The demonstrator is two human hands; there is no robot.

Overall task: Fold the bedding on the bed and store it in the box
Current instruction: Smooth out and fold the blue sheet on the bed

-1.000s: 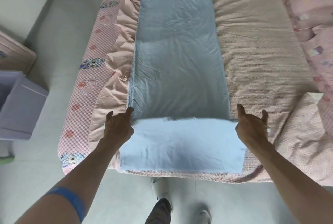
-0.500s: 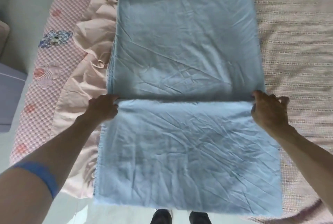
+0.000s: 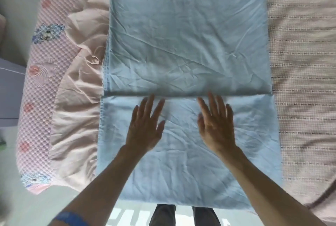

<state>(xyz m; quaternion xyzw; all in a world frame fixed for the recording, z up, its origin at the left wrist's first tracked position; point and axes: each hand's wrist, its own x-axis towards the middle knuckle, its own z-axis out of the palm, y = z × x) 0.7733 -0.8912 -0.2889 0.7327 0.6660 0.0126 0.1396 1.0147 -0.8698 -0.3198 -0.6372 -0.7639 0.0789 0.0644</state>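
Fingers of my left hand (image 3: 145,126) lie straight and spread, flat on the folded-over flap of the light blue sheet (image 3: 187,44); my right hand (image 3: 217,126) lies beside it the same way, fingers splayed, holding nothing. The fingertips of both reach almost to the flap's far edge (image 3: 254,96), which runs straight across the sheet. The sheet is a long strip down the bed (image 3: 300,62), its near end hanging over the bed's edge above my feet. To the left, the sheet's side edge meets a ruffled pink cover (image 3: 80,98); to the right, bare woven bedspread gives open room. The flap lies under both palms, with wrinkled cloth free on either side of my hands. A blue band (image 3: 71,219) circles my left forearm.
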